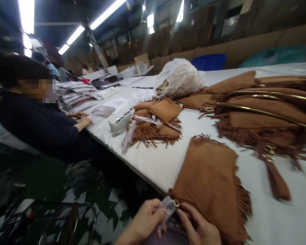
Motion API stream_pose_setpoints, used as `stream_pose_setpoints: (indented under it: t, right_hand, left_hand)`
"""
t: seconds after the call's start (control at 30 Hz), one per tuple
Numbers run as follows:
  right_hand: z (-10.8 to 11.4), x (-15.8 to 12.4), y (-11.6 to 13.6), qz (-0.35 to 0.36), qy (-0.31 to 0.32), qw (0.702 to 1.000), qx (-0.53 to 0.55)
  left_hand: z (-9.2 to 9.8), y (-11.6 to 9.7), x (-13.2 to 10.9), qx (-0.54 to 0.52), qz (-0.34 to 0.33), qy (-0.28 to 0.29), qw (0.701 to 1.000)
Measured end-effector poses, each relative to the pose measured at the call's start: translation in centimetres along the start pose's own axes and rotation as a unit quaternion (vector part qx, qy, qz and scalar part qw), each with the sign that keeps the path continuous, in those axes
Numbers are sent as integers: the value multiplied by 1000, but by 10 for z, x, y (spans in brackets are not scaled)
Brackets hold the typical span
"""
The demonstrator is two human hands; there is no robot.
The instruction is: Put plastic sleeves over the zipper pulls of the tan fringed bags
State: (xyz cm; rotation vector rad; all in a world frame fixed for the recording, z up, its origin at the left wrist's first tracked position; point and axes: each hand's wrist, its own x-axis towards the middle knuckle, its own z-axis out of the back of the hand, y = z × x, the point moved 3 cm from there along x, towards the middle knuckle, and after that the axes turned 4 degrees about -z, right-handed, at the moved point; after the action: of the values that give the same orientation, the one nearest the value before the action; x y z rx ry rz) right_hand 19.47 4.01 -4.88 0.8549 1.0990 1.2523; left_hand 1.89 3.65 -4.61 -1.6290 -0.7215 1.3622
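Note:
A brown suede fringed bag point(209, 177) lies at the near edge of the white table point(153, 163), one corner hanging over it. My left hand point(145, 221) is closed, pinching a small clear plastic tag point(169, 206) at the bag's gold ring. My right hand point(199, 226) is beside it, fingers curled and pinching the same corner of the bag by the ring. Both hands sit at the bottom of the view, partly cut off.
A small pile of fringed pieces with white tags point(155, 124) lies mid-table, a big stack of brown bags with gold handles point(265, 109) at right, a white plastic sack point(180, 78) behind. A seated co-worker point(38, 115) in dark clothes handles papers at left. Cardboard boxes line the back.

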Motion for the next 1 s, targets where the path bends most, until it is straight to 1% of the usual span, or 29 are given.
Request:
stream_pose_setpoints:
  t: [0.03, 0.13, 0.23, 0.4, 0.57, 0.7, 0.87, 1.0]
  right_hand:
    - [2, -5, 2, 17, -16, 1000, -9]
    - [-1, -11, 13, 63, -16, 997, -33]
    - [-6, -11, 21, 75, -10, 994, -75]
    - [-12, -8, 17, 102, -29, 985, -139]
    - [-11, -7, 18, 153, -77, 974, -146]
    - [-7, -11, 27, 190, -91, 968, -134]
    - [-7, -11, 26, 187, -115, 964, -149]
    - [-10, -10, 23, 176, -126, 960, -177]
  left_hand:
    - [-2, 0, -1, -2, -8, 8, 1000]
    - [-1, -2, -2, -15, -11, 34, 999]
    - [0, -2, -1, -49, -20, 39, 998]
    - [-3, -1, 3, -98, -23, 53, 994]
    - [-6, -6, 8, -95, -34, 82, 991]
    - [0, -6, 10, -107, -13, 102, 989]
    - [7, -12, 10, -105, 4, 142, 984]
    - [6, -17, 13, -92, 7, 161, 983]
